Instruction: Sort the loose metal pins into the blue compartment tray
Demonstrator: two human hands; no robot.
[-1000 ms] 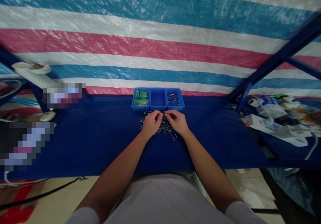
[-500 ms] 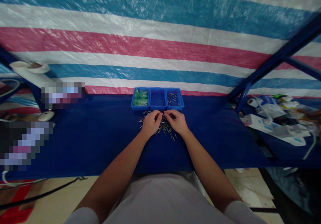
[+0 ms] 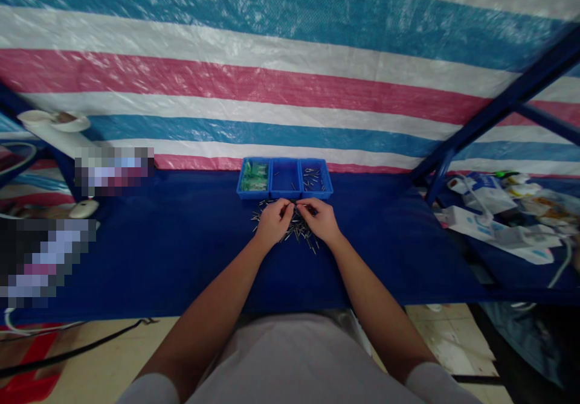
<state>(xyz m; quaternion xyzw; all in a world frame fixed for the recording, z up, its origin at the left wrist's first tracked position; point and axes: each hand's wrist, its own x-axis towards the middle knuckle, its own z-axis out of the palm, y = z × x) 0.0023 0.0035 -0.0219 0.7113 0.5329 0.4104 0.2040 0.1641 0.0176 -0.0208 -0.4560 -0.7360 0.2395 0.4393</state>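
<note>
Head view: the left hand [image 3: 273,218] and the right hand [image 3: 321,218] meet close together over a loose pile of thin dark rods [image 3: 298,230], some with shiny metallic lengths, spread on the blue desk [image 3: 190,235]. The fingers of both hands curl inward towards their thumbs, tips facing each other just above the far part of the pile; whether they are clamped on a rod, or quite closed, I cannot tell, since the tips are too small and dark. Rods stick out to the left of the left hand and on the near side between the 2 wrists.

Just beyond the hands, 3 blue bins stand side by side in a row. The left bin [image 3: 254,195] holds green-tinted pieces, the middle bin [image 3: 283,177] a few thin pieces, and the right bin [image 3: 316,196] a scatter of thin, shiny rods. On the far side hangs a striped sheet [image 3: 254,78] in blue, white and red. At right, past a blue metal frame [image 3: 487,117], lies a clutter of bags [image 3: 492,194] and white cables.
</note>
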